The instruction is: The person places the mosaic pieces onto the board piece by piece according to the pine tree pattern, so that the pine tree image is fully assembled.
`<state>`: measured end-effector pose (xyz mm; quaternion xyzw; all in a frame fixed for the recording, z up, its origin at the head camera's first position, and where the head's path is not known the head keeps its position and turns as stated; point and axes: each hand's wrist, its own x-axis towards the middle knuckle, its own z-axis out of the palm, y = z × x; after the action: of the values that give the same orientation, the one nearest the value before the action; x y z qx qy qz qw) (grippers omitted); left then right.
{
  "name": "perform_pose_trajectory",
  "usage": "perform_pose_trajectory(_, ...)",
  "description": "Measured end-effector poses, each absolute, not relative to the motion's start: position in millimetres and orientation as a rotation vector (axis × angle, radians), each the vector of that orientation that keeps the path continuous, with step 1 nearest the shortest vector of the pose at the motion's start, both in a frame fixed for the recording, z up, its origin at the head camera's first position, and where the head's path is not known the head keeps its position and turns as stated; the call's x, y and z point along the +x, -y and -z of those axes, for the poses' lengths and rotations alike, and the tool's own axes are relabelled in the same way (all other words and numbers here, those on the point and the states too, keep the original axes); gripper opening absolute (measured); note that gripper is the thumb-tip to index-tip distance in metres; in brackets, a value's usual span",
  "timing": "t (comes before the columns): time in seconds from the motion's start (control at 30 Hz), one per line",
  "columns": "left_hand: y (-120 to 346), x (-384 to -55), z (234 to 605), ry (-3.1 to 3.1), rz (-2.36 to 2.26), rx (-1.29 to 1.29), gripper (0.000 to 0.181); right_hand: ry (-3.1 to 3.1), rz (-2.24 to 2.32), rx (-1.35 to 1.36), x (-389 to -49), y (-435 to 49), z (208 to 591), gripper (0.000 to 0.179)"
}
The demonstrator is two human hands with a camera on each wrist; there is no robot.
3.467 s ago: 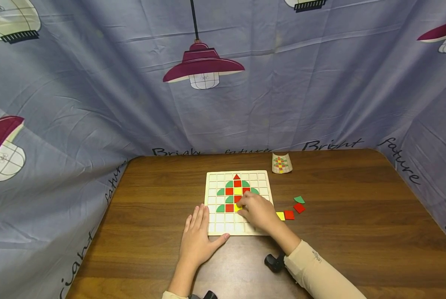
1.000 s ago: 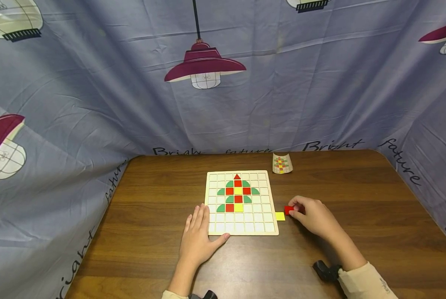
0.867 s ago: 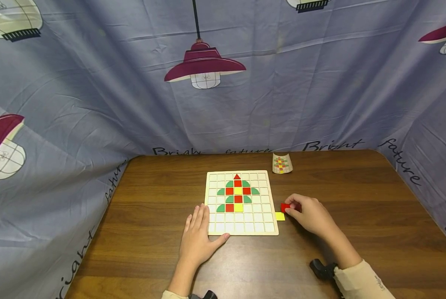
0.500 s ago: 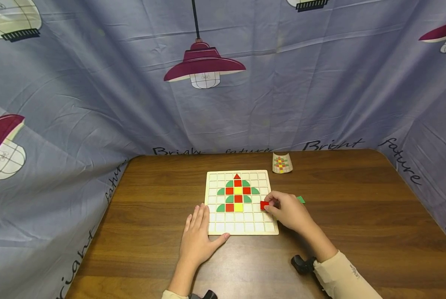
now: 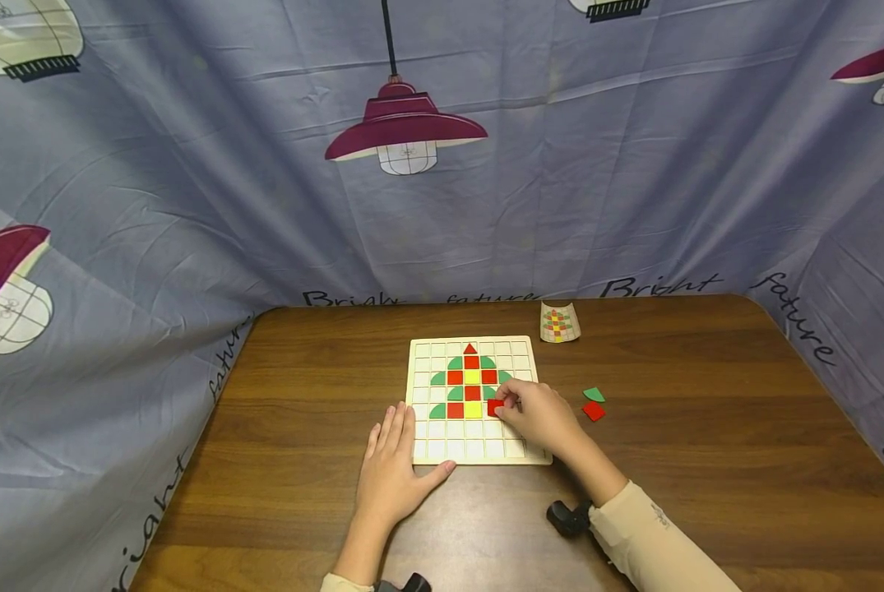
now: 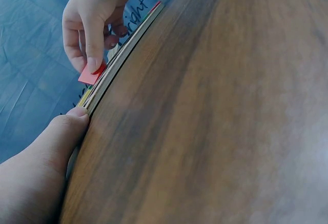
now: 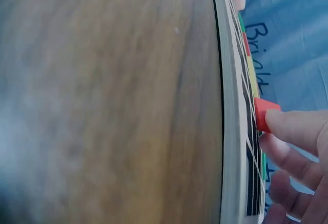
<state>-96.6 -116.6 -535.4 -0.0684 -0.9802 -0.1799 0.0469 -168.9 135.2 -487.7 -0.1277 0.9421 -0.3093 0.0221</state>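
Observation:
My right hand [image 5: 541, 418] pinches a red square tile [image 5: 494, 408] between thumb and fingers, over a white grid board [image 5: 442, 450]. In the right wrist view the tile [image 7: 265, 112] is tilted, with its lower edge right at the board's surface. It is just right of a yellow square tile [image 5: 473, 409] set in the grid. Red, yellow and green tiles on the board form a tree-like pattern with a red triangle [image 5: 470, 349] on top. My left hand [image 5: 390, 473] lies with straight fingers along the board's left edge, its thumb at the front edge.
Right of the board, a green quarter-round tile [image 5: 594, 395] and another red square tile [image 5: 593, 411] lie on the wooden table [image 5: 708, 444]. A small curled pattern card [image 5: 559, 322] is behind the board's right corner. A printed curtain [image 5: 264, 164] surrounds the back and sides.
My right hand left the yellow tile on the grid, picked up a red square tile from the table at right, and carried it left over the board. My left hand stayed put.

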Motion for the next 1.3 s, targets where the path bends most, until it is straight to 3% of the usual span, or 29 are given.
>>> perform_pose_trajectory(1.3, 116.6, -96.0, 534.9, 2.997, 0.558, -0.207, 0.109, -2.983, 0.919, -0.474, -166.7, -130.2, 495.8, 0.012)
